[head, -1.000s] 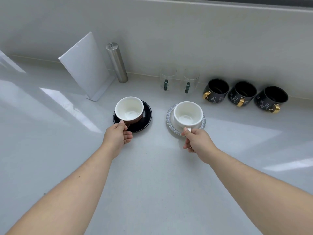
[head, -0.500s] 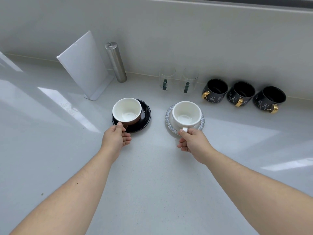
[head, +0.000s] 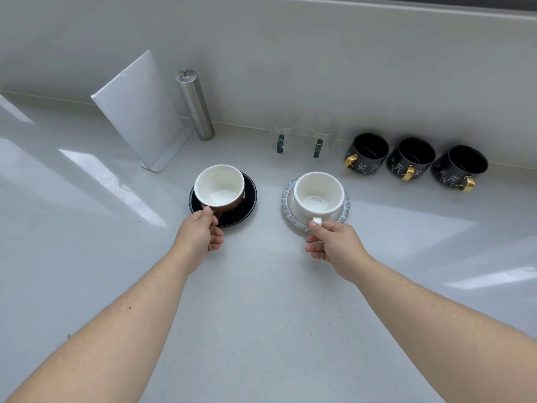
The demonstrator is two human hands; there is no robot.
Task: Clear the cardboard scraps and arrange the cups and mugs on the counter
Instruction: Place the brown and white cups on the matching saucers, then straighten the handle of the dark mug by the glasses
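Two cups gripped by handles: left hand [head: 200, 235] on brown cup [head: 219, 186], right hand [head: 334, 242] on white cup [head: 318, 193]. Arranging step; next, square both on saucers.

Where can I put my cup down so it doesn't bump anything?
Bare counter lies between the two forearms, and right of the white cup. It is crowded along the wall: glass mugs and black mugs stand in a row.
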